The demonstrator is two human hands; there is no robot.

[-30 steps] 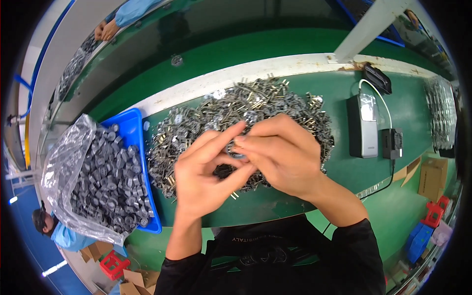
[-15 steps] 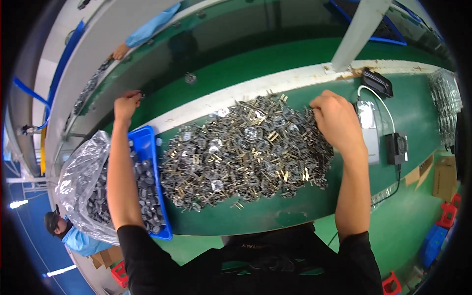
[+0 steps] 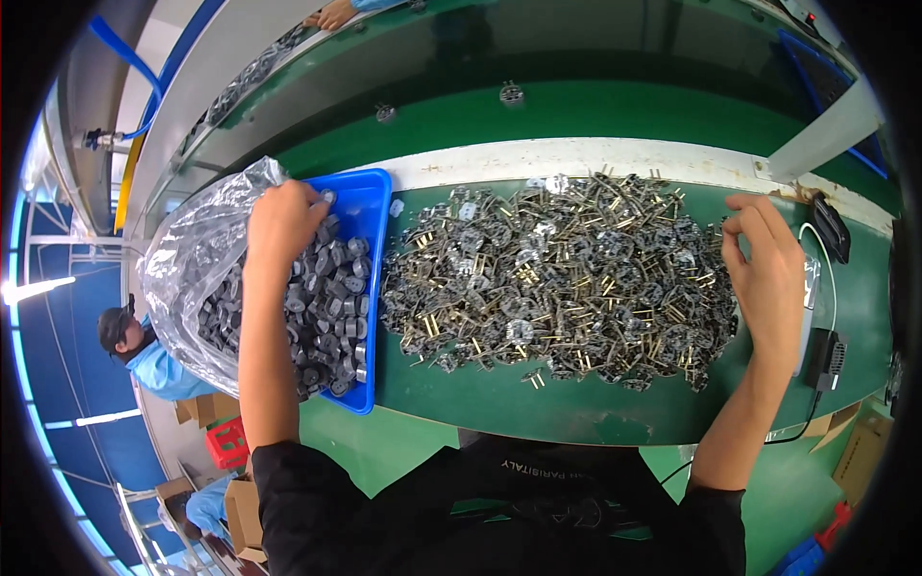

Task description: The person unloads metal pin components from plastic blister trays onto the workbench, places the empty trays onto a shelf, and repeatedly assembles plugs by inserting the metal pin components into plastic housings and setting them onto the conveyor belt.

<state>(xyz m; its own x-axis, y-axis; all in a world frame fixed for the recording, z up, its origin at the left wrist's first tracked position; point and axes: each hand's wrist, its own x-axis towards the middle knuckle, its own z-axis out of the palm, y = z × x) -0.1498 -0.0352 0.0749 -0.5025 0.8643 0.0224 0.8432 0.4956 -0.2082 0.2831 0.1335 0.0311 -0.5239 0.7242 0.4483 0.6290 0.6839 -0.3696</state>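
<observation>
My left hand [image 3: 281, 223] is above the far end of a blue tray [image 3: 380, 240], its fingertips pinched on a small grey plastic part [image 3: 328, 197]. Dark grey plastic caps [image 3: 336, 288] fill the tray, and a clear plastic bag [image 3: 187, 254] with more of them lies along its left side. My right hand [image 3: 765, 259] is at the right edge of a large heap of plug inserts with brass pins [image 3: 567, 278]. Its thumb and forefinger curl toward each other; whatever is between them is hidden.
Beyond a white ledge [image 3: 576, 156], two loose plug parts [image 3: 511, 93] lie on a green belt [image 3: 615, 120]. A black adapter [image 3: 826, 360] with cables stands at the right. Another person's hand [image 3: 336, 13] shows at the far left; a person in blue [image 3: 163, 365] sits farther left.
The view has swung left. My left hand has come back from over the belt to the tray, and a second part now lies on the belt. My right hand stays by the heap's right edge.
</observation>
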